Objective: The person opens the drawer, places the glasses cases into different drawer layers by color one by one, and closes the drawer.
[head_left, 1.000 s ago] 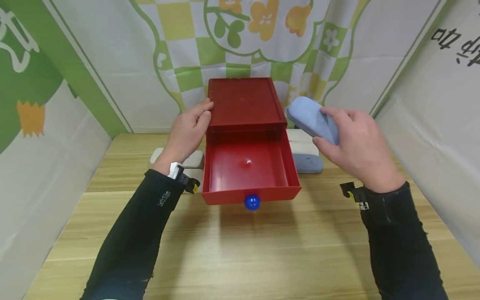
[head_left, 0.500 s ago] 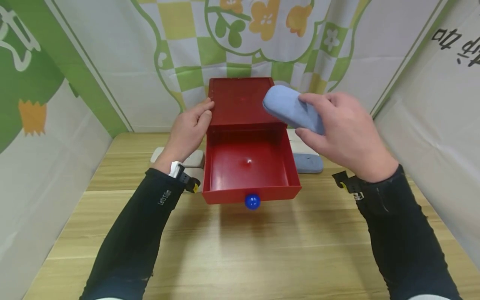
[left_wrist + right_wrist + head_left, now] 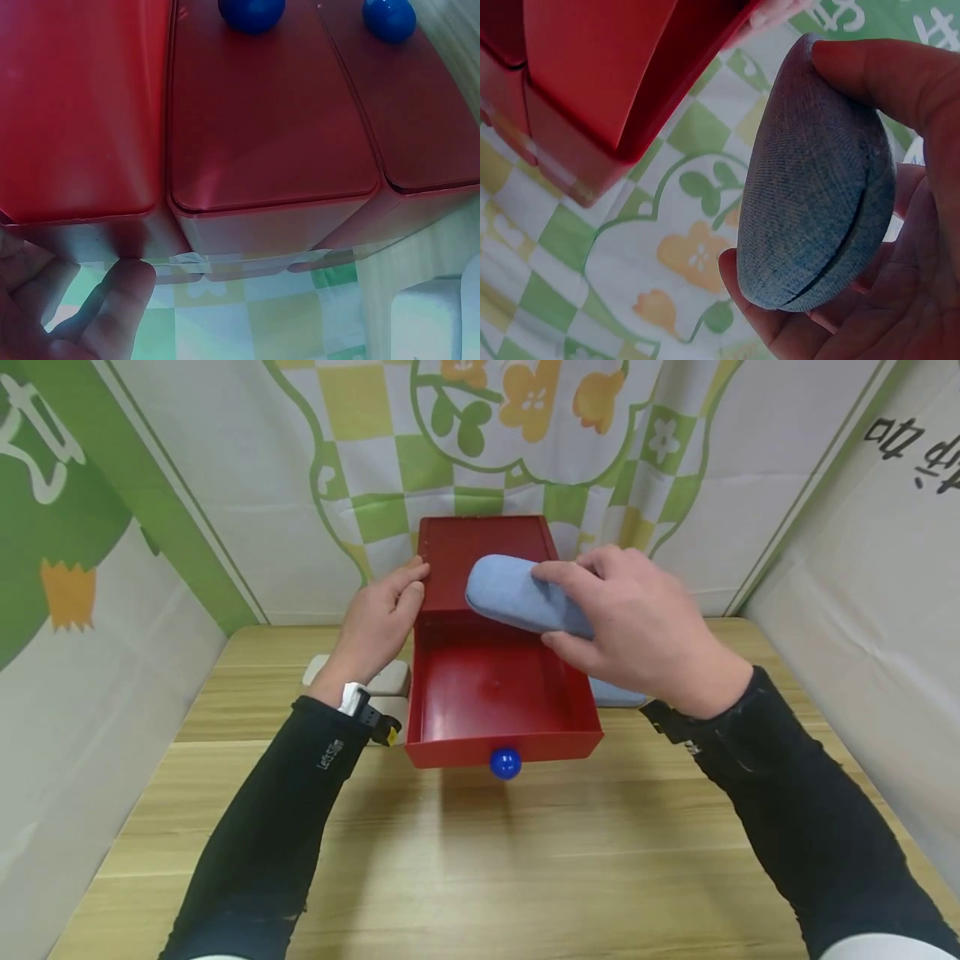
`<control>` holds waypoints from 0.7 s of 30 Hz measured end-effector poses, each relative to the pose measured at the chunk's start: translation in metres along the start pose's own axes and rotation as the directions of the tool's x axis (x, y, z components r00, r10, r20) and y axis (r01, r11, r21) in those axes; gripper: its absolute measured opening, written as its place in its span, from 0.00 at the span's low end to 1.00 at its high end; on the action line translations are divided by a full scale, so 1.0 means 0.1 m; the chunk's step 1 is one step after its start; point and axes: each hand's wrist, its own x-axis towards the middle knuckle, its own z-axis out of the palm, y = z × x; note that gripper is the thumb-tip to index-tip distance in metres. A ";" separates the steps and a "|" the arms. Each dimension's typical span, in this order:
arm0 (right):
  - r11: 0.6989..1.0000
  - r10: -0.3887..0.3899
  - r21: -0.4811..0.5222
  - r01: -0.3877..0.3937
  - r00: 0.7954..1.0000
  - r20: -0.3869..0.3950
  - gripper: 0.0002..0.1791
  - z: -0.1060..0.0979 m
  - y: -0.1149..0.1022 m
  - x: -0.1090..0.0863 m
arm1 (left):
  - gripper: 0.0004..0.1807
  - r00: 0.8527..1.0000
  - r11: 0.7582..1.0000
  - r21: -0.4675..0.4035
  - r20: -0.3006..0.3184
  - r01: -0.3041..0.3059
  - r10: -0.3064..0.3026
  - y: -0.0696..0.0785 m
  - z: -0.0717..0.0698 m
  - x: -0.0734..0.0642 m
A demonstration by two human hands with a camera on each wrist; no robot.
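My right hand (image 3: 637, 618) pinches a light blue, fabric-covered glasses case (image 3: 517, 593) between thumb and fingers. Held in the air, the case overlaps the back of an open red drawer (image 3: 495, 693) in the head view. In the right wrist view, a dark seam runs along the case (image 3: 810, 187), which is closed. The drawer is the top one of a red cabinet (image 3: 480, 543) and has a blue knob (image 3: 506, 764); nothing shows inside it. At the cabinet's upper left side, my left hand (image 3: 378, 618) rests with its fingertips against the edge.
Two lower drawers (image 3: 270, 112) with blue knobs are closed. White rounded cases (image 3: 390, 679) lie on the wooden table left of the cabinet, partly behind my left wrist. Another blue case (image 3: 615, 693) lies to the right. A checkered curtain (image 3: 420, 460) hangs close behind.
My right hand has carried the glasses case leftward, from beside the cabinet to above its front and the drawer. My left hand stays at the cabinet's side.
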 end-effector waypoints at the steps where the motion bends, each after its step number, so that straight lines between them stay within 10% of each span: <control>1: 1.000 -0.008 -0.001 0.008 1.000 0.008 0.34 0.00 -0.02 0.01 | 0.29 1.000 1.000 0.000 -0.001 -0.001 0.001 0.00 0.00 0.00; 21: 0.974 -0.208 -0.072 0.213 0.975 0.075 0.34 0.22 -0.20 0.19 | 0.28 1.000 1.000 0.007 -0.001 -0.016 0.016 -0.01 -0.01 0.01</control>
